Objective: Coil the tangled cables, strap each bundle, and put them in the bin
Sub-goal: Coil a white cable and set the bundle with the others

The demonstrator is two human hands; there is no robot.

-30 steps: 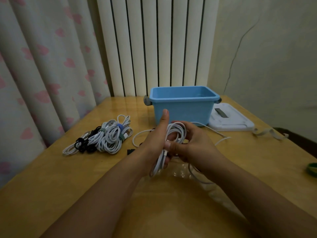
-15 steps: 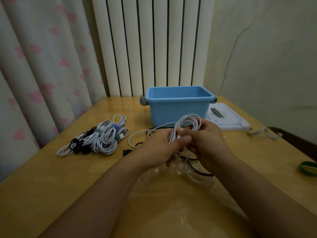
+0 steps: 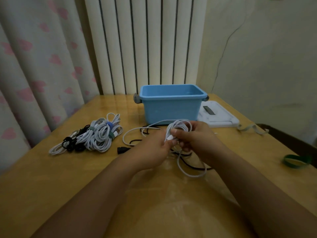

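Note:
Both my hands hold a half-wound white cable coil (image 3: pixel 180 127) above the middle of the wooden table. My left hand (image 3: pixel 152 148) pinches the coil at its lower side with thumb and fingers. My right hand (image 3: pixel 199 140) grips the coil from the right. A loose white loop (image 3: pixel 190 174) hangs from it onto the table, crossing a black cable (image 3: pixel 192 164). The blue bin (image 3: pixel 171 107) stands open just behind my hands. Several strapped cable bundles (image 3: pixel 96 136) lie in a pile to the left.
A white lid (image 3: pixel 217 117) lies right of the bin, with a pale strap (image 3: pixel 252 128) beside it. A green strap ring (image 3: pixel 296 161) sits near the table's right edge. A black plug (image 3: pixel 122 150) lies left of my left hand. Curtain and radiator stand behind.
My hands have turned the white coil from upright to lying more sideways and moved it slightly right and closer to the bin. My left thumb, raised before, now pinches the coil.

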